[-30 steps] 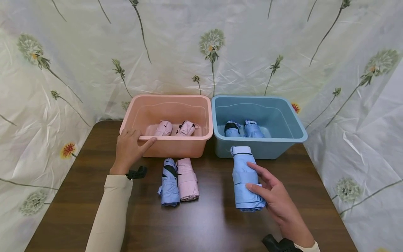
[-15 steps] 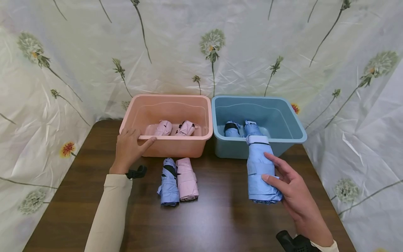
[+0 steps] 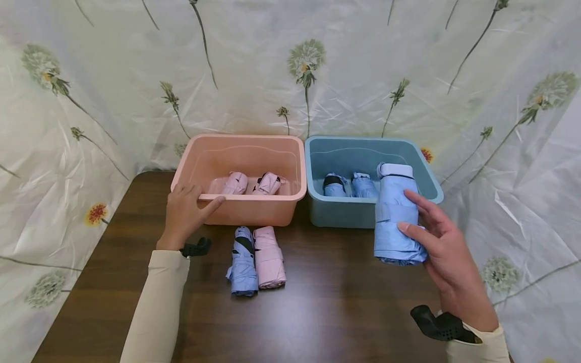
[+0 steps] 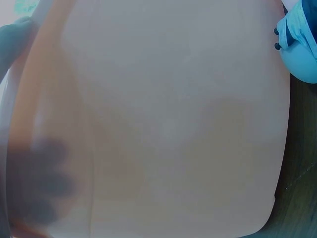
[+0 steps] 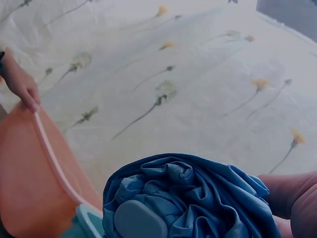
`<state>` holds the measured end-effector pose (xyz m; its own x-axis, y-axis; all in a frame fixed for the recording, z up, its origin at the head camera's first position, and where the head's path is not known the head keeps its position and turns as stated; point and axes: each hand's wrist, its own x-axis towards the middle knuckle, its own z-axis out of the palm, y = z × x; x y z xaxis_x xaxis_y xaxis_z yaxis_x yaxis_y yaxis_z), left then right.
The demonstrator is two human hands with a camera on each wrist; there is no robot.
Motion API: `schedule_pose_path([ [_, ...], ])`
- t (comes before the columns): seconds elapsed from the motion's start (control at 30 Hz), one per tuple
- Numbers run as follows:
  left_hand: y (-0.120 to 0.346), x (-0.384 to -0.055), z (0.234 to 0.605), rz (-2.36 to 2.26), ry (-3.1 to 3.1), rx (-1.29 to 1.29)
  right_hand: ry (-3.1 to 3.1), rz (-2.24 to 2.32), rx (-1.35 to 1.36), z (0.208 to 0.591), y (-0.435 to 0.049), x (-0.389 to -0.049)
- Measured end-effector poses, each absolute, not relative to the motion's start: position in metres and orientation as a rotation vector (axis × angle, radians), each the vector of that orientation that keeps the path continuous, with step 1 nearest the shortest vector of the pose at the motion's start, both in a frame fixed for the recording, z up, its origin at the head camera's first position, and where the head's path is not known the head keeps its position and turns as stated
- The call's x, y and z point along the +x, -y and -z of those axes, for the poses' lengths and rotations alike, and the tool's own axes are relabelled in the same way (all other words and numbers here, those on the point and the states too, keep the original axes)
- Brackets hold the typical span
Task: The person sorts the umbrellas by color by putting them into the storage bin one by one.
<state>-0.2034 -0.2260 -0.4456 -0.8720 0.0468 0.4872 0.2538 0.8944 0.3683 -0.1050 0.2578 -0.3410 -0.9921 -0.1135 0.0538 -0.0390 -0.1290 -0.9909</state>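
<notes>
At frame right, the right hand [image 3: 447,247] grips a blue umbrella [image 3: 393,214] between thumb and fingers, hiding part of the blue bin [image 3: 342,216]. At left, the left hand [image 3: 183,214] clasps the pink bin [image 3: 254,214] by its rim [image 3: 260,198]. Lower centre, a patterned umbrella [image 3: 244,267] lies beside a pink umbrella [image 3: 270,259].

From above the near side of the desk [image 3: 308,327], the head view looks forward and down, far enough back to include the far left corner, the salmon bin [image 3: 247,212] and the teal bin [image 3: 342,216]. The left wrist view sits very close to what seems to be the salmon bin's front wall, though it is hazy; a strip of desk shows at its right. The right wrist view looks past the near blue umbrella [image 5: 198,198] toward the floral curtain [image 5: 198,109], sharing the left hand [image 3: 183,214] and salmon bin with the head view.
</notes>
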Motion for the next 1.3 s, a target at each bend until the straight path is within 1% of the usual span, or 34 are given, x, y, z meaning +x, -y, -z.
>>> schedule_pose_path([
  [0.23, 0.227, -0.203, 0.445, 0.592, 2.589, -0.213, -2.003, 2.370, -0.203, 0.328, -0.261, -0.125],
  [0.67, 0.227, -0.205, 0.447, 0.575, 2.580, -0.223, -2.023, 2.291, -0.007, 0.316, -0.259, -0.175],
  [1.3, 0.229, -0.204, 0.448, 0.565, 2.557, -0.244, -2.032, 2.280, 0.070, 0.346, -0.265, -0.254],
])
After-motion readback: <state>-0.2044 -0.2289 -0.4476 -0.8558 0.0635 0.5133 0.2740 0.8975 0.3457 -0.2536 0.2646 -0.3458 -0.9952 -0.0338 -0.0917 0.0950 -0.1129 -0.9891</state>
